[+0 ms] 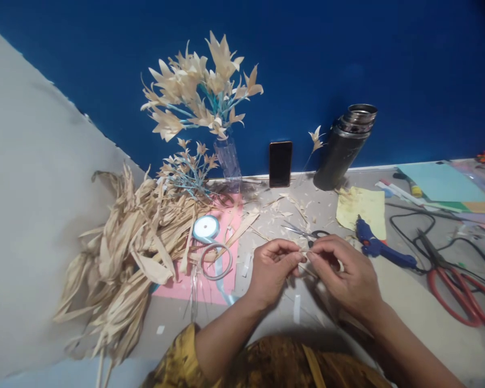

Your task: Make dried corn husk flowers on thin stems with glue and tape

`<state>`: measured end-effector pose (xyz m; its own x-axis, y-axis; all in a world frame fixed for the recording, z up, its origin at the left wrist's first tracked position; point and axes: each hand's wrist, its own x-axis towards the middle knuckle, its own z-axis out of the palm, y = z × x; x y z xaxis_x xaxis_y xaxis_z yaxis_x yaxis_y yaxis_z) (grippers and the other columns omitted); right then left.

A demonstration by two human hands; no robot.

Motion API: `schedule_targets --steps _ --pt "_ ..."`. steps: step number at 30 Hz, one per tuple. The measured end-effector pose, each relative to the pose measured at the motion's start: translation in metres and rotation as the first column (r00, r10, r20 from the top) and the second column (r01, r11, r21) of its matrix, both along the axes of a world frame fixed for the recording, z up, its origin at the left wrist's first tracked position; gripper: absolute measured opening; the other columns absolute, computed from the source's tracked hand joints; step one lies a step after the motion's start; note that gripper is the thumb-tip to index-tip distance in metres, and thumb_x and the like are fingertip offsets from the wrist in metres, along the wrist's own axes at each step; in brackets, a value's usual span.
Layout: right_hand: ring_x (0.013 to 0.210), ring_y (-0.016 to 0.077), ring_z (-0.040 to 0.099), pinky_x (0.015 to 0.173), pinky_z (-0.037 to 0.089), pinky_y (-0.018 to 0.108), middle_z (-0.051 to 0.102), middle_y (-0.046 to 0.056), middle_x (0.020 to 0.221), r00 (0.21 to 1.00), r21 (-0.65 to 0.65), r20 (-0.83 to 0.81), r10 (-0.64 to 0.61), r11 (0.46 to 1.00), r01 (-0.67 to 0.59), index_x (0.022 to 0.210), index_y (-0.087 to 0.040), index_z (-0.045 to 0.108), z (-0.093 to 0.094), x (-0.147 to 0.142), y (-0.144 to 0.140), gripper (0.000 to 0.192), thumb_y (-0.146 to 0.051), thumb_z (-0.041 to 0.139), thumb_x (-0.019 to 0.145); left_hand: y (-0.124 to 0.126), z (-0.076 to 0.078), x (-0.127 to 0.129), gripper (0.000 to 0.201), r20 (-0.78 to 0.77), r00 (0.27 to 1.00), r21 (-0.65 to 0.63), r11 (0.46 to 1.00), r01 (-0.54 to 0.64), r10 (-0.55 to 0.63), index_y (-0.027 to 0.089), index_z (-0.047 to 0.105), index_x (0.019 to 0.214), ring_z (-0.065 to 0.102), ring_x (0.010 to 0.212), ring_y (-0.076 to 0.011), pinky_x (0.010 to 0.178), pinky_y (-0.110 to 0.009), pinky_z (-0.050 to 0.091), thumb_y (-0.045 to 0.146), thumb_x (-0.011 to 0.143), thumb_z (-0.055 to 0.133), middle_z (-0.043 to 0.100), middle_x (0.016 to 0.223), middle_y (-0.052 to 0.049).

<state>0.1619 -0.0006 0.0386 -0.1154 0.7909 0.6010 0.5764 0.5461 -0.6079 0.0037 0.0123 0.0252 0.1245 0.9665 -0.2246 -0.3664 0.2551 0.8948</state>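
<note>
Husk strip [304,253] is pinched between left hand [271,272] and right hand [350,275], both closed on it, just before the scissors [307,233], for shaping.

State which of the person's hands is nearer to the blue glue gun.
Right. The right hand lies just left of the blue glue gun; the left hand sits farther left, beyond the right hand.

A home craft desk: dried husks [121,253], glue gun [382,248], scissors [461,293].
</note>
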Motion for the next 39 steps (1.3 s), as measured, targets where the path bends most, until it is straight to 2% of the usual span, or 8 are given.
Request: schedule_targets --steps 7,10,14,20,26,33,39 --pt "0.065 0.0138 0.062 0.059 0.049 0.026 0.070 0.003 0.082 0.996 0.016 0.074 0.050 0.999 -0.051 0.091 -0.022 0.063 -0.003 -0.001 -0.001 0.010 -0.013 0.060 0.096 0.000 -0.002 0.000 0.016 -0.040 0.999 0.014 1.000 0.009 -0.009 0.015 0.071 0.072 0.052 0.041 -0.0079 0.045 -0.020 0.034 0.028 0.071 0.080 0.062 0.054 0.002" --pt "0.061 0.0128 0.060 0.058 0.048 0.026 0.070 0.003 0.082 0.993 0.014 0.110 0.034 0.999 -0.035 0.093 -0.021 0.063 -0.005 0.000 -0.002 0.009 -0.014 0.060 0.096 0.000 -0.003 0.000 0.016 -0.039 0.999 0.024 0.999 0.023 -0.022 0.015 0.072 0.072 0.049 0.041 -0.0072 0.046 -0.021 0.033 0.029 0.074 0.079 0.065 0.057 0.000" --pt "0.074 0.0159 0.066 0.066 0.051 0.027 0.071 0.005 0.087 0.994 0.027 0.107 0.016 0.999 -0.019 0.097 -0.020 0.064 -0.007 0.003 -0.001 0.011 -0.012 0.058 0.097 0.000 -0.003 0.000 0.016 -0.049 0.999 0.019 1.000 0.021 -0.020 0.014 0.073 0.072 0.051 0.044 -0.0071 0.046 -0.021 0.035 0.029 0.072 0.079 0.072 0.067 -0.004" --pt "0.087 0.0182 0.070 0.077 0.055 0.030 0.073 0.007 0.093 0.996 0.032 0.062 0.061 0.997 -0.063 0.105 -0.020 0.068 -0.005 0.007 0.000 0.019 -0.008 0.055 0.098 -0.001 -0.003 0.000 0.014 -0.052 0.999 0.008 1.000 0.016 -0.016 0.014 0.076 0.074 0.054 0.045 -0.0080 0.048 -0.021 0.039 0.026 0.070 0.081 0.074 0.067 -0.004" --pt "0.086 0.0182 0.071 0.074 0.056 0.029 0.073 0.006 0.091 0.997 -0.011 0.045 0.067 0.998 -0.067 0.101 -0.020 0.069 -0.003 0.012 0.000 0.014 -0.011 0.059 0.098 -0.003 -0.004 0.000 0.012 -0.044 0.999 0.046 0.998 0.032 -0.030 0.015 0.080 0.076 0.055 0.046 -0.0086 0.049 -0.022 0.042 0.025 0.070 0.082 0.076 0.070 -0.005" --pt "0.085 0.0180 0.070 0.074 0.056 0.028 0.072 0.007 0.091 0.984 0.046 0.088 0.152 0.987 -0.156 0.100 -0.020 0.069 0.005 0.021 0.002 0.013 -0.010 0.062 0.096 -0.003 -0.002 -0.002 0.009 -0.064 0.997 0.079 0.995 0.056 -0.051 0.015 0.081 0.073 0.055 0.048 -0.0094 0.053 -0.022 0.044 0.023 0.070 0.083 0.067 0.056 0.000" --pt "0.082 0.0180 0.069 0.072 0.055 0.028 0.071 0.007 0.088 0.979 0.051 0.139 0.151 0.986 -0.159 0.096 -0.020 0.066 0.003 0.023 0.002 0.012 -0.009 0.059 0.096 -0.004 -0.003 -0.001 0.011 -0.046 0.997 0.054 0.996 0.069 -0.067 0.015 0.082 0.073 0.058 0.048 -0.0098 0.051 -0.022 0.043 0.023 0.068 0.086 0.072 0.061 -0.003"
